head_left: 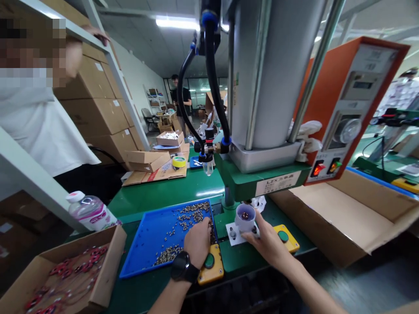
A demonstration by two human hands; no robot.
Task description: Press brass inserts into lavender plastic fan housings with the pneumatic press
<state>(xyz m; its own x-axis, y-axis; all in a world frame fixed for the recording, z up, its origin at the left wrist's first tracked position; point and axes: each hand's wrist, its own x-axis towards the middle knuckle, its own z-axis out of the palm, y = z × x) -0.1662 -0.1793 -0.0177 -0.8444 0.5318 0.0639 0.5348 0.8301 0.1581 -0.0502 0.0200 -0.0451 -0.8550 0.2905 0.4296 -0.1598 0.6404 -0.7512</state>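
**Hands at press station: tray and cup**

Nearest the lens, the left hand wears a black watch at the wrist and rests knuckles-up, fingers curled down into the blue tray. Whether anything is pinched in the fingertips cannot be seen from here. That shallow plastic tray holds small brass-coloured pieces, scattered toward its right side. Just before the wrist sits a yellow box with a green button.

Opposite, the right hand reaches forward, thumb and fingers loosely spread against the base of the white cup, not wrapped round it. This round cup stands upright on a white plate under the green press head; something small and dark lies inside.

At lower left, a cardboard box contains red ring-shaped parts. A plastic bottle stands behind it.
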